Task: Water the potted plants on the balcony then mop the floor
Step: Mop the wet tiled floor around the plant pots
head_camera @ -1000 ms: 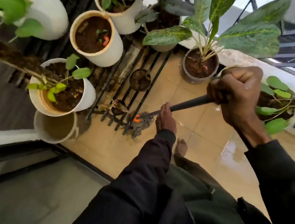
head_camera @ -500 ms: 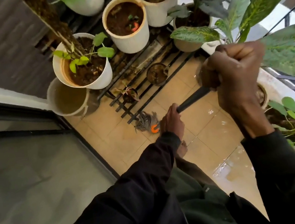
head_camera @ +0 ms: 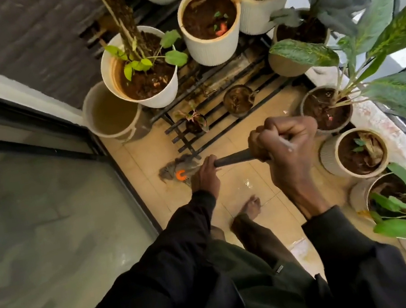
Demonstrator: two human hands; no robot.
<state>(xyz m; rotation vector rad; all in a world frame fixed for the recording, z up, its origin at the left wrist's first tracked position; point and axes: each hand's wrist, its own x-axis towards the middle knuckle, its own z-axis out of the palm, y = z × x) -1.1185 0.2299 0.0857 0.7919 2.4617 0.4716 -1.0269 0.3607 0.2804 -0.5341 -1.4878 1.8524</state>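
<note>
Both hands curl round mop handle [head_camera: 234, 160]: left hand [head_camera: 204, 175] low, just beside mop head [head_camera: 175, 172]; right hand [head_camera: 284, 139] fisted higher up. Mop head on tiled floor [head_camera: 240, 185], between glass door [head_camera: 43, 209] and black rack [head_camera: 194, 143] of pots [head_camera: 216, 48]. Bare foot [head_camera: 250, 206] near

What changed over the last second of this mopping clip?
The mop head slid away from the black rack, toward the sliding door. The left hand and right hand kept gripping the mop handle; the pots stayed put.
</note>
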